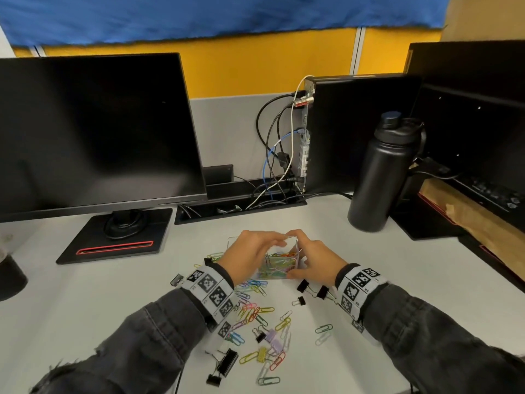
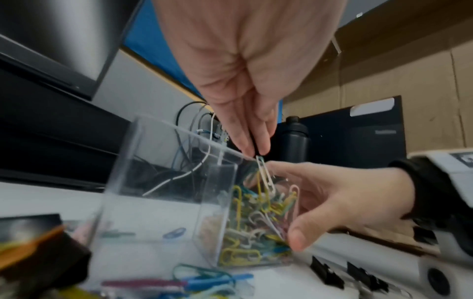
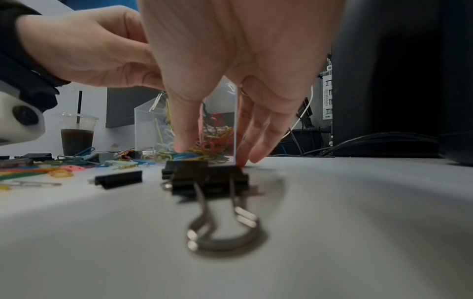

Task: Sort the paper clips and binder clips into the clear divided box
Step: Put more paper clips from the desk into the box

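Hands [image 1: 284,255] at clear box [image 2: 163,182], paper clips [image 2: 258,226] inside

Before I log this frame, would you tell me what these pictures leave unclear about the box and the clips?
- Head view: the left hand covers the left part of the clear box; its contents there are hidden.
- Left wrist view: that compartment looks bare, but glare and blur leave it uncertain.
- Right wrist view: the right hand hides much of the box.
- Right wrist view: the nearest binder clip is blurred.
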Motion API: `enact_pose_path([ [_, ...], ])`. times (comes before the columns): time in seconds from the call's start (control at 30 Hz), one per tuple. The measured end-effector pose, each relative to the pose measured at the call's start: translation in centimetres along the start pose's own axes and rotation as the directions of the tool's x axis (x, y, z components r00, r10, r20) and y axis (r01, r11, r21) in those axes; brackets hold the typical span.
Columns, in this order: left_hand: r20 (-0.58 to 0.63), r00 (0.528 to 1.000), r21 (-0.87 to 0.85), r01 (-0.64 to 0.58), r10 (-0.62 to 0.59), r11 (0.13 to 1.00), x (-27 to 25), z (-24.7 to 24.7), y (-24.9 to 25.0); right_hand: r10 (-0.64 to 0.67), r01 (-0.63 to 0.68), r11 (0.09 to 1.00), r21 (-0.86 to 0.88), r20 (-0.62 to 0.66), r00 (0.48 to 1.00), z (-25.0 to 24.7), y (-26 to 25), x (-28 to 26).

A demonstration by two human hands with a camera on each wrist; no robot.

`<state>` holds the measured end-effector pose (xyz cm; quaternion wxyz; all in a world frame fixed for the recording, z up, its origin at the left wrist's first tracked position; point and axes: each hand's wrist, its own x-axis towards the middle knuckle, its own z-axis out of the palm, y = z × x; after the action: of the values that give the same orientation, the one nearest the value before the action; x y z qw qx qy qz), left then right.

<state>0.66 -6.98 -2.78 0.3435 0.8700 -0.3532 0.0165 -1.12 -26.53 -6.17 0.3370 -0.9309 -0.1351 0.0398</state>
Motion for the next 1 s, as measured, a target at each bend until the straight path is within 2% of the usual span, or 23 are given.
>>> enact_pose_path([
  [0.07, -0.107, 0.994, -0.037, -0.014, 0.010, 0.999, -0.4, -1.0, -0.2, 0.015, -0.014, 1.000, -0.005, 0.006, 1.000, 0.0, 0.0, 0.0],
  [0.13, -0.172, 0.985, 0.035, -0.013, 0.019, 0.999, -0.8, -2.2, -0.6, 0.025, -0.025, 1.000, -0.001, 0.012, 1.000, 0.0, 0.0, 0.1],
  [0.17, -0.142, 0.989, 0.117, -0.015, 0.031, 0.993, -1.1, -2.7, -0.8, 0.026, -0.026, 1.000, 0.000, 0.014, 1.000, 0.0, 0.1, 0.1],
  [0.2, -0.059, 0.997, 0.227, -0.027, 0.041, 0.974, -1.4, -3.0, -0.9, 0.024, -0.024, 1.000, -0.001, 0.015, 1.000, 0.1, 0.1, 0.1],
  [0.27, 0.135, 0.990, 0.472, -0.100, 0.041, 0.876, -1.9, -2.9, -1.1, 0.025, -0.025, 1.000, -0.007, 0.017, 1.000, 0.2, 0.2, 0.2],
  [0.33, 0.196, 0.977, 0.566, -0.178, 0.077, 0.805, -1.9, -2.0, -1.1, 0.026, -0.026, 1.000, -0.011, 0.020, 0.999, 0.1, 0.2, 0.2],
  [0.4, 0.150, 0.980, 0.547, -0.191, 0.129, 0.815, -1.5, -1.5, -0.9, 0.026, -0.025, 1.000, -0.015, 0.024, 0.999, 0.1, 0.1, 0.2],
  [0.47, 0.083, 0.987, 0.462, -0.159, 0.136, 0.872, -1.0, -1.3, -0.8, 0.028, -0.027, 1.000, -0.012, 0.024, 0.999, 0.0, 0.1, 0.1],
  [0.57, -0.078, 0.996, 0.234, -0.015, 0.034, 0.972, -0.5, -1.1, -0.8, 0.027, -0.027, 1.000, -0.004, 0.020, 0.999, 0.1, 0.1, 0.1],
  [0.63, -0.226, 0.973, 0.104, 0.072, -0.047, 0.992, -0.2, -0.8, -0.5, 0.025, -0.025, 1.000, 0.005, 0.021, 0.999, 0.1, 0.1, 0.1],
  [0.67, -0.255, 0.965, 0.083, 0.090, -0.066, 0.992, 0.0, -0.7, -0.4, 0.025, -0.025, 1.000, 0.011, 0.020, 0.999, 0.1, 0.2, 0.1],
  [0.7, -0.222, 0.973, 0.103, 0.094, -0.069, 0.990, 0.0, -0.7, -0.4, 0.024, -0.024, 1.000, 0.014, 0.019, 1.000, 0.1, 0.2, 0.1],
  [0.77, 0.008, 0.998, 0.254, 0.059, -0.063, 0.965, -0.1, -0.4, -0.1, 0.021, -0.022, 1.000, 0.009, 0.017, 1.000, 0.2, 0.3, 0.1],
  [0.8, 0.109, 0.992, 0.329, 0.020, -0.059, 0.944, -0.3, -0.3, 0.1, 0.020, -0.020, 1.000, 0.007, 0.016, 1.000, 0.2, 0.3, 0.1],
  [0.83, 0.143, 0.989, 0.369, -0.015, -0.041, 0.929, -0.6, -0.3, 0.1, 0.020, -0.020, 1.000, 0.007, 0.016, 1.000, 0.2, 0.3, 0.2],
  [0.93, 0.027, 0.994, 0.410, -0.105, 0.103, 0.906, -1.3, -0.5, 0.0, 0.011, -0.012, 1.000, 0.020, 0.014, 1.000, 0.2, 0.3, 0.1],
  [1.0, 0.122, 0.980, 0.418, -0.195, 0.158, 0.887, -1.7, -0.4, 0.4, 0.010, -0.010, 1.000, 0.021, 0.015, 1.000, 0.2, 0.3, 0.1],
])
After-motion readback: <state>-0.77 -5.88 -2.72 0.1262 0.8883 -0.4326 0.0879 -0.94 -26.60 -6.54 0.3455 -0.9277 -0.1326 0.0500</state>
